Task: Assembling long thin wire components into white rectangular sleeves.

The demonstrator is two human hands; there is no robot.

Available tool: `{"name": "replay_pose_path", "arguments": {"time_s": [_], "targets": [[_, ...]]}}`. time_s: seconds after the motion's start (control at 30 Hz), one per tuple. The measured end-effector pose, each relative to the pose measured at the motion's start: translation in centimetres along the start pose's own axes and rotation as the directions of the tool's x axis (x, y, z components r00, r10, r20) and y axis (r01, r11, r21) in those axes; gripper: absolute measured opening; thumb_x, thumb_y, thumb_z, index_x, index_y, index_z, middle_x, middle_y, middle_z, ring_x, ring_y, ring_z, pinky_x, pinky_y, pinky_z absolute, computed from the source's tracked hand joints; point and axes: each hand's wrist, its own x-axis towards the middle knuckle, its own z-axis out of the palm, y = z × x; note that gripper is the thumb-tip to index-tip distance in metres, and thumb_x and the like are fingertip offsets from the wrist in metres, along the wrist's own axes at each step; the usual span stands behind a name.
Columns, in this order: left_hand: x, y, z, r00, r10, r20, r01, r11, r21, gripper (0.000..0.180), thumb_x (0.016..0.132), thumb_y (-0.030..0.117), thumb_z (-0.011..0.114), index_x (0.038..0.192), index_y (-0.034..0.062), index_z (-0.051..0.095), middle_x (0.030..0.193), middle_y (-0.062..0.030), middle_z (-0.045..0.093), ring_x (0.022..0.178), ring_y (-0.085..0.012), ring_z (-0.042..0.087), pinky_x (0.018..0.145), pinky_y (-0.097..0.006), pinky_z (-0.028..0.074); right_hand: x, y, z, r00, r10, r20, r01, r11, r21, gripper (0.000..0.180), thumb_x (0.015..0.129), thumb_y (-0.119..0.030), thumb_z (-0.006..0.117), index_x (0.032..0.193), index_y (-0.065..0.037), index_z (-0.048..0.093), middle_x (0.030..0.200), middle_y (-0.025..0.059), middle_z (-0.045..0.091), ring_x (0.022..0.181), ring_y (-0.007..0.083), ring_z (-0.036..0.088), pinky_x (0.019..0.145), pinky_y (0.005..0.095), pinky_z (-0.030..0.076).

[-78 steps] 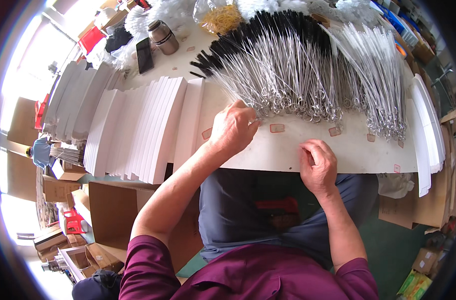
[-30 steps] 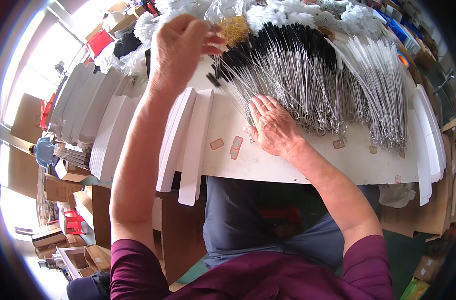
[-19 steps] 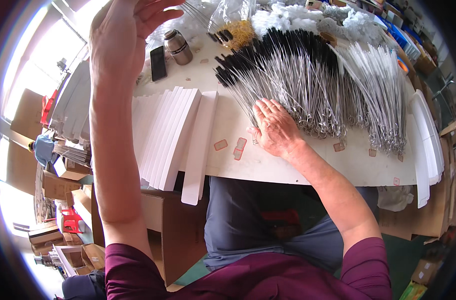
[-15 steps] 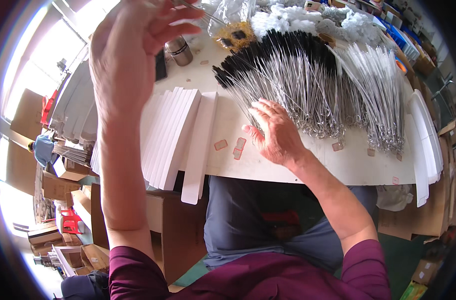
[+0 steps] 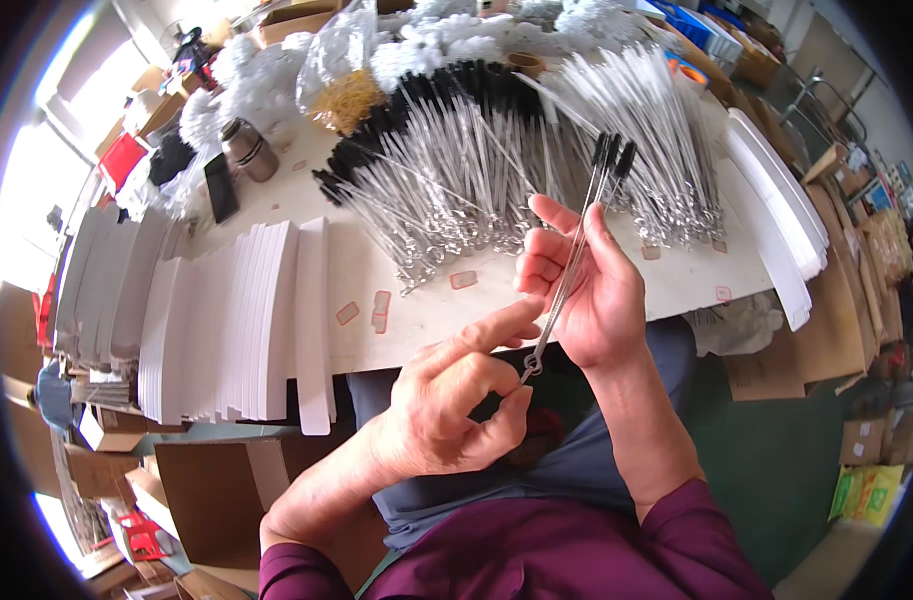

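Several thin wire brushes with black bristle tips and looped ends are in my hands above the table's front edge, tilted up to the right. My right hand holds their shafts between thumb and curled fingers. My left hand is closed about the looped ends, index finger stretched along the wires; its exact grip is partly hidden. Beyond my hands lies a wide pile of black-tipped wire brushes, loops toward me. Beside it on the right lies a pile of white-tipped wire brushes.
Narrow white cartons stand in a row at the left, and more white strips lie at the right edge. A steel flask, a dark phone and a bag of yellow ties sit farther back. Cardboard boxes flank the table below.
My left hand has come down from the upper left to the front edge. My right hand has left the pile's edge and now holds several brushes. The view has shifted rightward.
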Motion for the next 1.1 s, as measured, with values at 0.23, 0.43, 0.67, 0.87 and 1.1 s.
{"name": "replay_pose_path", "arguments": {"time_s": [0.23,0.43,0.67,0.87,1.1], "targets": [[-4.4,-3.6,5.7,0.913,-0.407,0.021,0.407,0.913,-0.031,0.011,0.086,-0.001,0.074,0.087,0.0017,0.063,0.094,-0.0123,0.075,0.078,-0.0199,0.073,0.070,-0.031,0.057,-1.4,-1.5,-3.3,0.905,-0.199,-0.377,0.119,0.967,-0.225,0.046,0.114,-0.042,0.040,0.125,-0.002,0.060,0.069,-0.0047,0.042,0.055,0.0072,0.034,0.049,0.0245,0.030],[-6.1,-4.4,10.4,0.637,-0.728,0.254,0.769,0.576,-0.277,0.009,0.095,0.006,0.071,0.090,-0.0002,0.067,0.073,-0.0017,0.069,0.072,-0.0027,0.062,0.063,-0.022,0.049,-2.5,-3.5,-6.8,0.846,-0.288,-0.448,0.180,0.946,-0.268,0.055,0.113,-0.051,0.037,0.123,-0.001,0.059,0.067,-0.0050,0.040,0.052,0.0064,0.031,0.043,0.0235,0.025],[-3.3,-4.9,13.0,0.512,-0.704,0.492,0.853,0.485,-0.194,0.014,0.099,0.011,0.067,0.097,-0.0020,0.071,0.083,-0.0042,0.073,0.076,-0.0085,0.068,0.071,-0.025,0.056,-3.5,-8.1,-9.3,0.758,-0.464,-0.458,0.221,0.844,-0.489,0.053,0.111,-0.046,0.047,0.123,0.004,0.061,0.068,-0.0061,0.041,0.051,0.0046,0.033,0.043,0.0225,0.028],[3.4,-6.7,13.3,0.664,-0.624,0.411,0.685,0.728,-0.002,0.018,0.099,0.014,0.067,0.095,-0.0028,0.072,0.079,-0.0047,0.073,0.071,-0.0075,0.067,0.065,-0.025,0.054,-3.3,-12.2,-13.3,0.691,-0.487,-0.534,0.182,0.833,-0.523,0.038,0.112,-0.033,0.050,0.121,0.001,0.064,0.069,-0.0060,0.043,0.053,0.0039,0.034,0.044,0.0222,0.028],[13.6,-11.9,16.7,0.830,-0.455,0.321,0.457,0.886,0.076,0.018,0.094,0.011,0.065,0.092,-0.0062,0.071,0.074,-0.0088,0.071,0.064,-0.0116,0.069,0.059,-0.028,0.056,-4.2,-11.7,-15.2,0.669,-0.604,-0.432,0.126,0.666,-0.735,0.035,0.112,-0.032,0.051,0.116,0.000,0.066,0.067,-0.0066,0.041,0.052,0.0031,0.032,0.046,0.0230,0.029]]}}
